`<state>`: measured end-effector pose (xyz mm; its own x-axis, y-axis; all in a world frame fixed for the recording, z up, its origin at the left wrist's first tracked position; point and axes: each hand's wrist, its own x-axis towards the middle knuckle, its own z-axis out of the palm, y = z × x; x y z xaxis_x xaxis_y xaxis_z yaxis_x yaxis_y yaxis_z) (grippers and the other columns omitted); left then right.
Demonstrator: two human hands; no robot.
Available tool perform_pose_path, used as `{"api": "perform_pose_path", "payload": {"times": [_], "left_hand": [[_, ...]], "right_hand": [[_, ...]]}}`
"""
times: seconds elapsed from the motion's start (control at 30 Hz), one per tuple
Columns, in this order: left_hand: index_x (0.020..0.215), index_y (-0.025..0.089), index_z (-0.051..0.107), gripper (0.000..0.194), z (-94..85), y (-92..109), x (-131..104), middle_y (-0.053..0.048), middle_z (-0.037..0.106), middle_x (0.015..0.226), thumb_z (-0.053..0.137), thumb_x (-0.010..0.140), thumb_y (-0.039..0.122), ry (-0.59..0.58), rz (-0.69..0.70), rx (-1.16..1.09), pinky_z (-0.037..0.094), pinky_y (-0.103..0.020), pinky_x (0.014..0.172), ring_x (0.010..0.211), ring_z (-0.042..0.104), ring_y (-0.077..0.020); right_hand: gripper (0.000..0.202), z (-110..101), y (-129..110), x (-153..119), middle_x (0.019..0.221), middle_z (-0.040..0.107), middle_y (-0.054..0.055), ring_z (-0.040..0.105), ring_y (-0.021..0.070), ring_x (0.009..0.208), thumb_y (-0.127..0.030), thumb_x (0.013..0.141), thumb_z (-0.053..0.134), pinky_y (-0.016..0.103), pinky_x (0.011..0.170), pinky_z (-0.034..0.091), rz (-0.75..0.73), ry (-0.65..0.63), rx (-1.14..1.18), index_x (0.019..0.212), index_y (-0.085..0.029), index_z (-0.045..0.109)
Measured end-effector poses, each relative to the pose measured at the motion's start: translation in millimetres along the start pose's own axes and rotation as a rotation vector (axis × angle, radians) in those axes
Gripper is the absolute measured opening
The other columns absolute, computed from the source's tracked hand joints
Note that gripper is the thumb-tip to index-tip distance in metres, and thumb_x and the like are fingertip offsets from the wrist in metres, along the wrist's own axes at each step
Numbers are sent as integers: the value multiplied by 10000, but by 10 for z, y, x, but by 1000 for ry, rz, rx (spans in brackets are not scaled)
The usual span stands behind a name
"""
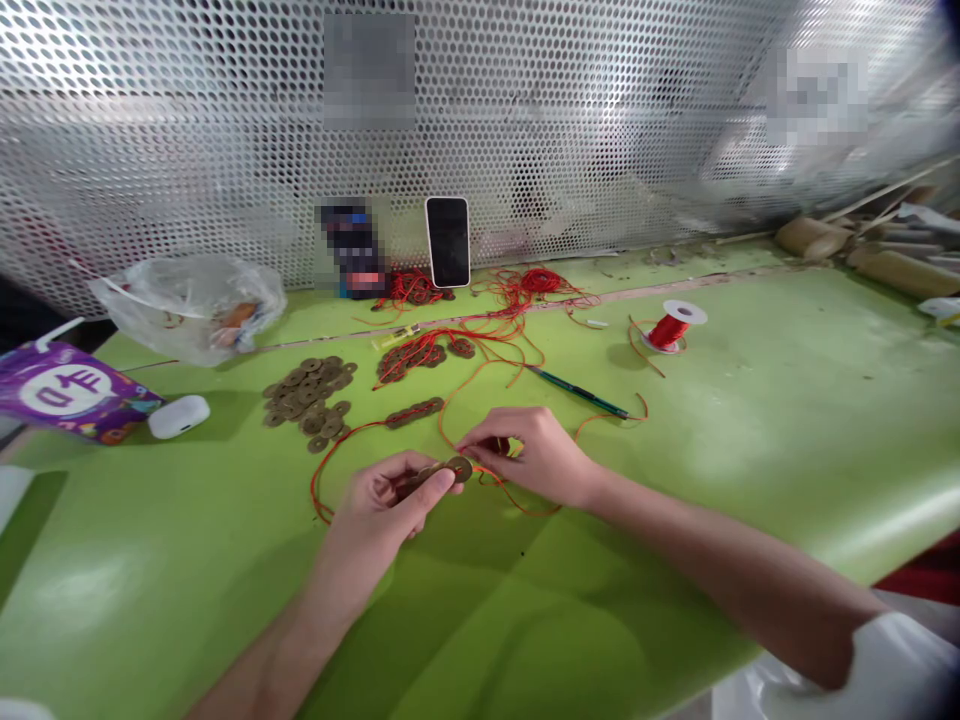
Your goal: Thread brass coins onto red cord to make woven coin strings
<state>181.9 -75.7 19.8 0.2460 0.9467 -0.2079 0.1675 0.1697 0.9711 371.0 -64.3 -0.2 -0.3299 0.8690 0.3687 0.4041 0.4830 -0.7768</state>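
My left hand (394, 500) is closed around a row of brass coins (456, 468), with the thumb pressing on the end one. My right hand (529, 452) pinches a red cord (491, 476) close to that end coin. The cord loops over the table on both sides of my hands. Just beyond the left hand lies another flat row of coins (414, 412) threaded on red cord. Loose coins with centre holes (307, 392) are heaped to the left, and strung coins (420, 355) lie under a tangle of red cords farther back.
On the green table (750, 450) are a red cord spool (667, 328), a dark green pen-like tool (581, 392) and a white case (178, 416). A purple drink carton (71, 390) and plastic bag (191, 305) stand left. A phone (448, 242) leans on the perforated metal panel (562, 130).
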Motion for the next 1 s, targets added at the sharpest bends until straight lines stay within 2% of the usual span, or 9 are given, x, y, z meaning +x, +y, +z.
{"api": "perform_pose_path", "payload": {"times": [0.17,0.33,0.47,0.67,0.73,0.87,1.0], "left_hand": [[652,206,665,179,-25,-29,21,63,439,454,693,721,369,-25,9,-19,280,-190,409,422,348,-77],[662,209,658,178,-59,-53,34,72,416,438,687,742,366,-44,11,-17,301,-182,421,436,381,-80],[686,201,667,199,-65,-57,38,56,507,499,693,733,393,-64,0,1,292,-168,412,435,371,-66],[689,191,672,251,-73,-98,58,57,488,491,701,716,439,-61,-3,30,291,-164,406,427,370,-65],[681,186,670,279,-73,-117,70,56,478,475,699,711,462,-53,0,42,288,-167,403,421,370,-68],[689,182,660,318,-73,-135,95,50,487,488,695,709,497,-24,-2,53,284,-167,397,423,380,-71],[688,180,650,329,-74,-136,103,69,416,450,693,702,506,-5,-5,63,273,-168,388,419,371,-80]], "right_hand": [[141,-4,9,4,737,674,35,587,110,614,-171,862,574,209,599,457,-35,-32,-52,829,-168,712],[135,-15,8,3,735,678,38,588,108,606,-151,850,578,204,589,456,-43,-24,-48,837,-153,712],[135,-7,15,-3,724,670,33,578,102,597,-134,844,578,198,582,455,-75,-10,-34,832,-151,711],[146,-11,22,-5,756,679,47,597,110,622,-156,864,566,205,593,478,-145,-7,-17,834,-154,709],[160,-14,12,-9,793,686,51,611,116,655,-148,873,548,214,621,494,-163,-14,-7,875,-160,708],[268,-15,-5,-22,850,685,37,625,113,719,-105,874,525,219,695,512,-180,-31,36,1102,-172,650],[277,-28,-19,-22,914,687,40,629,118,784,-77,886,489,232,735,510,-208,-114,30,1076,-190,657]]}}
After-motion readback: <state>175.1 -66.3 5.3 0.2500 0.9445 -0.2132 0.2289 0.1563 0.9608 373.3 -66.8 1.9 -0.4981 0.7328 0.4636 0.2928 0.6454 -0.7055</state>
